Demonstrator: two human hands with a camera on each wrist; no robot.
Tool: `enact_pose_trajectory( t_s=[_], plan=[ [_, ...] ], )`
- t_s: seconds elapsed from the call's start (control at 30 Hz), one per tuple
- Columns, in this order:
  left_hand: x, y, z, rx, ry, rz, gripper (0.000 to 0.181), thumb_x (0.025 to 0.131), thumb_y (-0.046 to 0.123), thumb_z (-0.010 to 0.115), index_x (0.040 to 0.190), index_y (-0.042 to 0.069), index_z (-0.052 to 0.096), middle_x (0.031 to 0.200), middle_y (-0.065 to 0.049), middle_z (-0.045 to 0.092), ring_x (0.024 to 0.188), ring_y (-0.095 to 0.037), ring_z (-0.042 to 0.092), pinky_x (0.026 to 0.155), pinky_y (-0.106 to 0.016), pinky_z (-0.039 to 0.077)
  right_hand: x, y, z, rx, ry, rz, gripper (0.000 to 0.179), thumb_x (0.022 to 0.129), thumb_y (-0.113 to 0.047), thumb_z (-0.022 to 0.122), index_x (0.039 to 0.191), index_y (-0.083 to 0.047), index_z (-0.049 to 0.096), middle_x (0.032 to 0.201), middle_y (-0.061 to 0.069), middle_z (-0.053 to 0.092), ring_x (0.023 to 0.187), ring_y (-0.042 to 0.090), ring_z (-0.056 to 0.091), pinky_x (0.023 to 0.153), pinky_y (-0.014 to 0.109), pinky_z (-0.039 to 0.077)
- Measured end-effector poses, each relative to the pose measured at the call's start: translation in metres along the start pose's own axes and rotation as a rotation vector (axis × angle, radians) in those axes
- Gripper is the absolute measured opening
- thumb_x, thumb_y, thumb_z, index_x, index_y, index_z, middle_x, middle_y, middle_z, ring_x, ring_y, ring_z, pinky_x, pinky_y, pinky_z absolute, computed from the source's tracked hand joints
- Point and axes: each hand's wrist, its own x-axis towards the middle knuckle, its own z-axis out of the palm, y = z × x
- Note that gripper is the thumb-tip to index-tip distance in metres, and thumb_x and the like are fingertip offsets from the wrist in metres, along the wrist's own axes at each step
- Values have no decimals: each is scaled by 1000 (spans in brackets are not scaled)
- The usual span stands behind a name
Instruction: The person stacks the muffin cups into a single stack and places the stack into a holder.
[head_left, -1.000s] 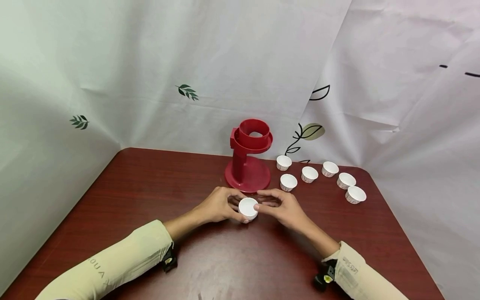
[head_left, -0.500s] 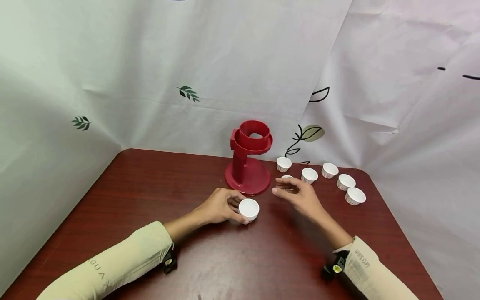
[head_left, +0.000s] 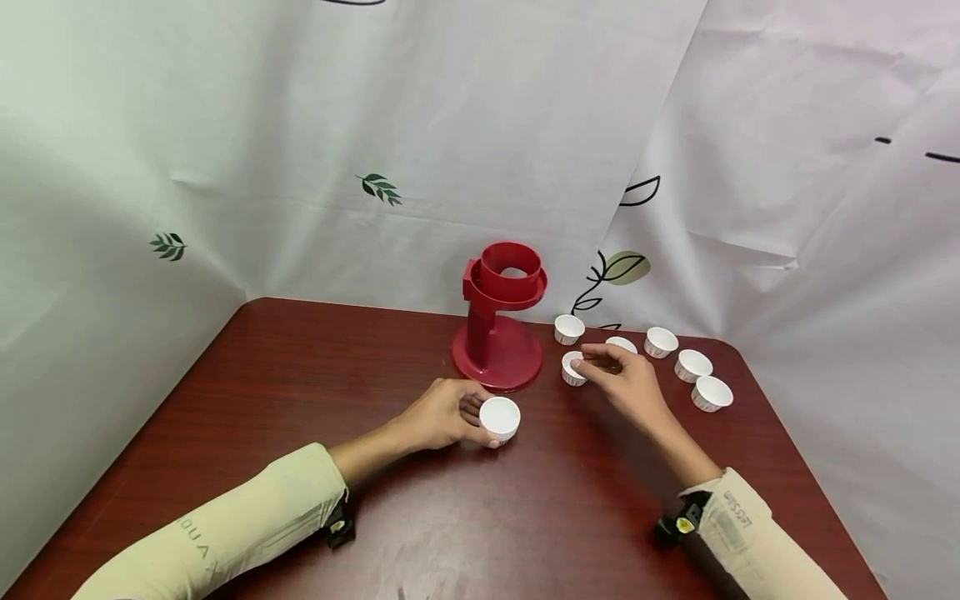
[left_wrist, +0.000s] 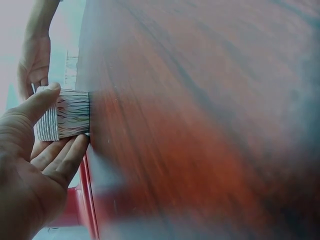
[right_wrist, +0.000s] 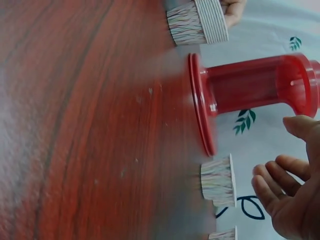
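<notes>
My left hand (head_left: 438,417) grips a stack of white paper baking cups (head_left: 499,417) near the middle of the table, in front of the red stand (head_left: 517,354). The left wrist view shows thumb and fingers on either side of the nested cups (left_wrist: 74,115), whose several rims are layered and whose sides carry coloured streaks. My right hand (head_left: 630,385) hovers with parted fingers beside a single cup (head_left: 573,371) right of the stand. In the right wrist view this hand (right_wrist: 295,187) has nothing between thumb and fingers, and a cup (right_wrist: 218,181) stands apart from the fingertips.
Several more white cups stand at the back right, among them one by the stand (head_left: 569,330) and one near the right edge (head_left: 712,394). The stand bears a red ring-shaped holder (head_left: 512,287). A white curtain (head_left: 360,242) hangs behind the brown table (head_left: 337,350).
My right hand has left the cup stack and moved right and back to the nearest loose cup. My left hand still holds the stack in about the same place.
</notes>
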Motion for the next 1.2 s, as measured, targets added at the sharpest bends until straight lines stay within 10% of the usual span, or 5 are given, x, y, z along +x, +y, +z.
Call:
enact_pose_trajectory(
  t_s=[0.17,0.43,1.2],
  plan=[
    [-1,1,0,7,23,-13,53,77,7,105,118,0,73,112,-12,85,97,-15,83,87,-24,72,2,1,-4,-65,7,20,54,104,-41,83,142,-4,76,129,17,83,121,34,81,91,13,61],
    [0,-1,1,-8,22,-7,54,77,7,105,117,2,69,113,-11,86,98,-14,84,88,-25,72,5,1,-3,-162,-19,41,65,103,-36,84,151,4,66,142,28,75,131,42,77,117,57,62],
    [0,-2,-1,15,16,28,53,78,11,105,121,6,76,115,-6,84,102,-9,79,94,-22,68,18,13,13,-249,-68,28,84,90,-35,89,152,13,60,148,34,69,133,45,72,118,59,58]
  ],
)
